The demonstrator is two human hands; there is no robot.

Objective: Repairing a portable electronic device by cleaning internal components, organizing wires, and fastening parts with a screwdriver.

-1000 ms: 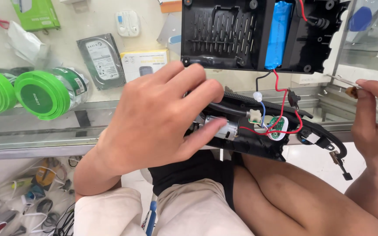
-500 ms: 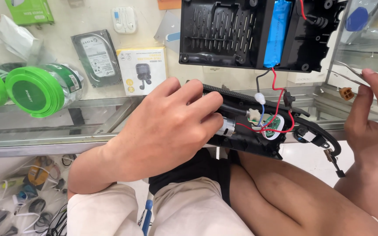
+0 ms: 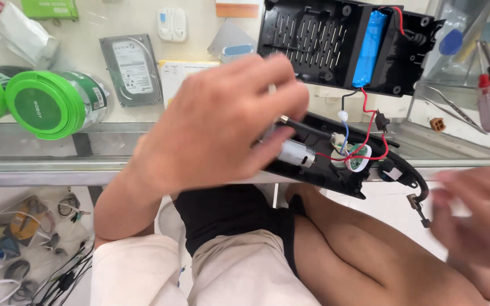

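My left hand [image 3: 222,127] lies over the near end of an opened black casing half [image 3: 347,173] and holds it against the glass counter edge. A silver motor [image 3: 295,153], a small round green circuit board [image 3: 358,157] and red, blue and black wires show just past my fingers. The wires run up to the other casing half [image 3: 313,45], which stands on the counter with a blue battery cell [image 3: 368,48] in it. My right hand [image 3: 477,218] is blurred at the lower right over my knee, fingers apart, nothing visible in it.
On the glass counter [image 3: 58,170] sit two green-lidded jars [image 3: 46,105], a hard drive [image 3: 131,69], a red-handled screwdriver [image 3: 486,102], metal tweezers [image 3: 449,110] and a small orange connector [image 3: 438,123]. Cables and clutter lie on a shelf below at left [image 3: 24,249].
My right hand has dropped from the counter's right edge down to beside my knee, and the tweezers it held now lie on the counter. My left hand has shifted slightly over the casing.
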